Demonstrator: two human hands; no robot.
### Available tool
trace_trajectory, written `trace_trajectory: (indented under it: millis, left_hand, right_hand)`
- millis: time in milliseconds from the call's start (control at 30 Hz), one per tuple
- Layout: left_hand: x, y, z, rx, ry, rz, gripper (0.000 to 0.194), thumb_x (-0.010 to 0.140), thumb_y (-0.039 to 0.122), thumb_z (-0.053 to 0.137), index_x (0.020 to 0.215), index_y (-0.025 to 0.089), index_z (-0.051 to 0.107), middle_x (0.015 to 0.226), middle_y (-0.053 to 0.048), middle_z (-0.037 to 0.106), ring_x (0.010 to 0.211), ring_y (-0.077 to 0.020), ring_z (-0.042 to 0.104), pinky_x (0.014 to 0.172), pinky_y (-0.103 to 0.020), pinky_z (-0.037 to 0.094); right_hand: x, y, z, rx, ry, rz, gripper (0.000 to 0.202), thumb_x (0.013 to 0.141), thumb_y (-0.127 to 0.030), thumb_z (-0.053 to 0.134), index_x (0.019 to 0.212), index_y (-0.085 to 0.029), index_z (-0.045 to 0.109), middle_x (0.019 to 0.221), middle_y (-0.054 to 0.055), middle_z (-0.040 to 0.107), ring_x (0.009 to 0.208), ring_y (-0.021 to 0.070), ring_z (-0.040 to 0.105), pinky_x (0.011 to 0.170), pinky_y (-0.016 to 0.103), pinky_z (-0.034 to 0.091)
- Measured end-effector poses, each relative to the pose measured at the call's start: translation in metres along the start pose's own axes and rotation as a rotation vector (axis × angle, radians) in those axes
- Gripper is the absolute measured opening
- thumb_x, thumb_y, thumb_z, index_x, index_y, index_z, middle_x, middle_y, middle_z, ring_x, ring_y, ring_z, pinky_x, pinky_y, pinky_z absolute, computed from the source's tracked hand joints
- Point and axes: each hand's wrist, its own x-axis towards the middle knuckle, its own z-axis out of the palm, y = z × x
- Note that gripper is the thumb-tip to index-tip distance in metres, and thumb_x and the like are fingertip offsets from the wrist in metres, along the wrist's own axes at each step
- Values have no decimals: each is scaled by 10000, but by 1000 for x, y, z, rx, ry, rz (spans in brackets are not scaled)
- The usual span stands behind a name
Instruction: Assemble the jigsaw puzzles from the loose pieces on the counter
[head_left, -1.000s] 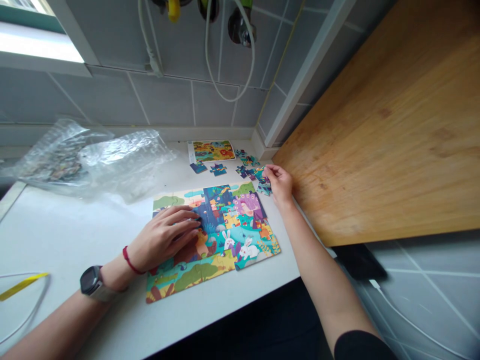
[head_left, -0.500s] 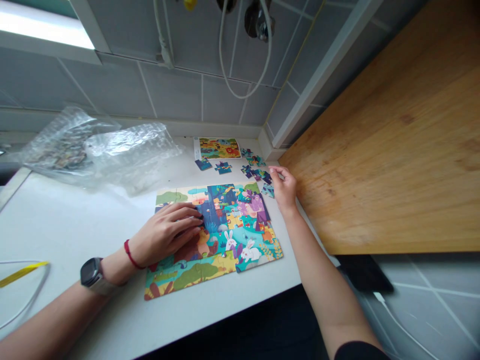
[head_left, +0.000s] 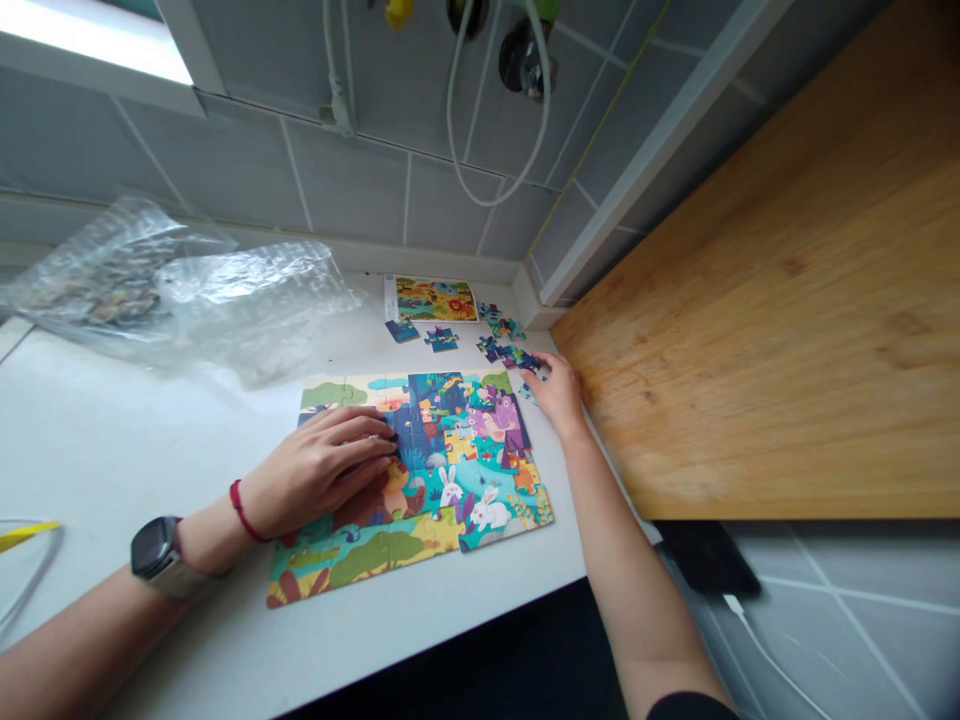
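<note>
A colourful animal jigsaw puzzle point(head_left: 382, 550) lies flat on the white table point(head_left: 187, 450), many of its pieces joined. My left hand point(head_left: 330, 465) rests over the puzzle's left part, palm down, fingers stretched out, hiding what is beneath. Beyond the puzzle's far right corner, my right hand point(head_left: 553, 390) has its thumb and fingertips at a dark puzzle piece point(head_left: 525, 358) in a small cluster. More loose pieces point(head_left: 441, 338) lie between the puzzle and a small picture card point(head_left: 435, 298).
Clear plastic bags point(head_left: 255, 290), one with pieces inside, lie at the back left. A wooden panel point(head_left: 765, 300) borders the right side. A white cable point(head_left: 452, 130) hangs before the tiled wall. A black device point(head_left: 709, 558) is at lower right.
My right hand has moved down and nearer the loose pieces, its fingertips now at a dark one. The left hand stays on the puzzle. The whole view has shifted slightly.
</note>
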Motion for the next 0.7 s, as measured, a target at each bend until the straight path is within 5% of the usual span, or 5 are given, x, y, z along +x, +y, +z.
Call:
trace_trajectory:
  millis: [200,400,567,700]
  left_hand:
    - [1,1,-1,-24,16,-14,218,1079,311,579,1143,238,774,1182,-70,777,1166,-259,684,945,-406,602]
    - [1,2,-2,-9,3,-11,214,1082,302,574,1141,233,768,1177,-72,775,1151,-262,685,935,-409,595]
    - [2,2,-1,-7,12,0,227,1089,296,558,1141,229,768,1173,-75,776,1137,-254,693,934,-404,598]
    - [1,2,-1,-12,1,-7,228,1088,287,558,1147,226,769,1177,-77,774,1136,-254,694,942,-418,599]
  right_hand:
    - [4,1,-2,197,98,3,351,735,-207,786,1085,-193,804,1044,101,725,913,255,718,919,421,597]
    - [8,-3,-2,497,214,138,367,765,-368,744,1076,-175,779,825,27,677,743,197,642,740,353,588]
    - [6,-20,-5,851,169,281,393,707,-463,807,982,-201,702,797,-16,682,731,171,684,687,307,596]
    - [1,-34,-8,902,121,293,417,667,-499,869,874,-218,639,754,-27,688,670,147,680,585,243,557]
